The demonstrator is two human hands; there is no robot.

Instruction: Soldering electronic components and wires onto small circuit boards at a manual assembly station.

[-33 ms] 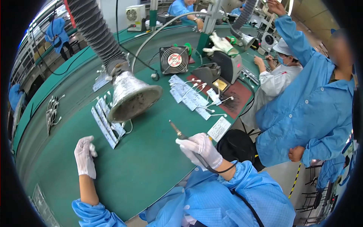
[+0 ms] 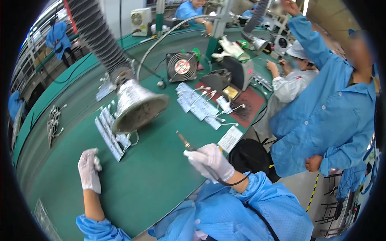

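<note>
My right hand (image 2: 213, 160), in a white glove, is closed round the grip of a soldering iron (image 2: 187, 143). The iron's tip points up and to the left above the green mat (image 2: 148, 176), touching nothing. My left hand (image 2: 89, 170), gloved too, rests on the mat at the left with its fingers loosely bent and nothing visible in them. Nearest to it are pale strip-shaped circuit boards (image 2: 107, 138) with white leads, partly under the extraction funnel (image 2: 138, 106). More such boards (image 2: 195, 100) lie in a row farther off, right of the middle.
A square fan (image 2: 181, 67) and a dark soldering stand (image 2: 237, 72) stand at the back, with a loose white glove (image 2: 230, 50) on top. A printed card (image 2: 230, 138) lies at the right edge. A person in blue (image 2: 321, 108) stands at my right, one arm raised.
The whole view has shifted slightly. Both my hands keep nearly the same pose, and the right still holds the soldering iron.
</note>
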